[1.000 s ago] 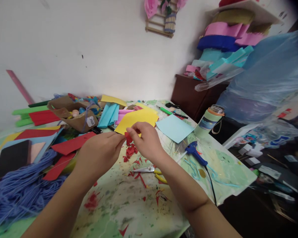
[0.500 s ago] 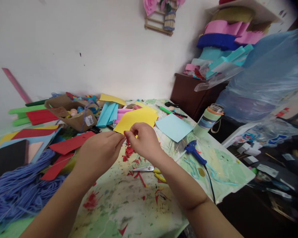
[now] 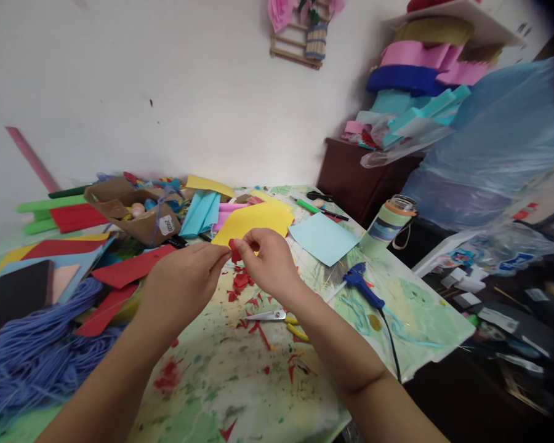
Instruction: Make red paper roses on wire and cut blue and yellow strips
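R hand [image 3: 270,264] pinches red scrap [image 3: 234,250] betw. thumb & fingertips, scrap held in air at the hands' meeting point. L hand [image 3: 182,289] curled, tips just beside scrap, grip unclear. Red bits [image 3: 240,282] lie below scrap, scissors [image 3: 268,315] farther below, yellow sheet [image 3: 253,220] just behind.

**A white tag read "2000"**

A white oval tag [image 3: 167,225], tied with blue string to a brown kraft-paper bag [image 3: 133,215], carried the number "2000", printed in dark digits. Blue print on a clear plastic bag [image 3: 503,252] at right was too blurred to read.
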`<state>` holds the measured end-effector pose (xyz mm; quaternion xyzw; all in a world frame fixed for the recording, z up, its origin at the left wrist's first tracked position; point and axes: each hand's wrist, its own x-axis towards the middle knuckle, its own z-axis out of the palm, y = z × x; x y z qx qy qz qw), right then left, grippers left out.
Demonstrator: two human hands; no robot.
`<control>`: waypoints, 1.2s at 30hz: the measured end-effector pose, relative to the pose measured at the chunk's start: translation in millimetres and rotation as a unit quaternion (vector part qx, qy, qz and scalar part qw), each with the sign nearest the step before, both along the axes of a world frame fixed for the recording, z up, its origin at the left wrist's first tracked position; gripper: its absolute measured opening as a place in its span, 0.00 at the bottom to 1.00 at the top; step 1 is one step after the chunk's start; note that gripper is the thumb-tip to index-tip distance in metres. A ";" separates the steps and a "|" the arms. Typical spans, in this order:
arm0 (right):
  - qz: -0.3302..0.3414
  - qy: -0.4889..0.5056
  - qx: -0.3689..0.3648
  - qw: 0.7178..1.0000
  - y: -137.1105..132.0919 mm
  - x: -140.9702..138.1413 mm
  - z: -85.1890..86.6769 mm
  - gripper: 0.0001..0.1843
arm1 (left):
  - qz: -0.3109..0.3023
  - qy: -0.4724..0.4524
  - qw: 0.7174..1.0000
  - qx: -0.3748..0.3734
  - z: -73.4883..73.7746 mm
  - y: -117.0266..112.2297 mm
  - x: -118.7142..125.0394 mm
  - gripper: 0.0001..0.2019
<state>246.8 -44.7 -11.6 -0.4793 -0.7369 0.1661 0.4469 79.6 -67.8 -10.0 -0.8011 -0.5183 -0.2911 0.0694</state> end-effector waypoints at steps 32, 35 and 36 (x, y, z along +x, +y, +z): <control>0.007 -0.016 0.363 0.932 -15.6 -2.8 1.7 0.07 | -0.106 -0.405 0.908 -0.002 -1.7 10.2 -7.4 0.06; 0.016 -0.019 0.400 0.916 -19.3 -2.9 4.1 0.05 | -0.165 -0.429 0.888 -0.018 -4.6 10.3 -8.7 0.04; 0.017 -0.024 0.411 0.911 -20.5 -3.0 4.6 0.04 | -0.172 -0.435 0.884 -0.019 -6.0 10.5 -8.6 0.05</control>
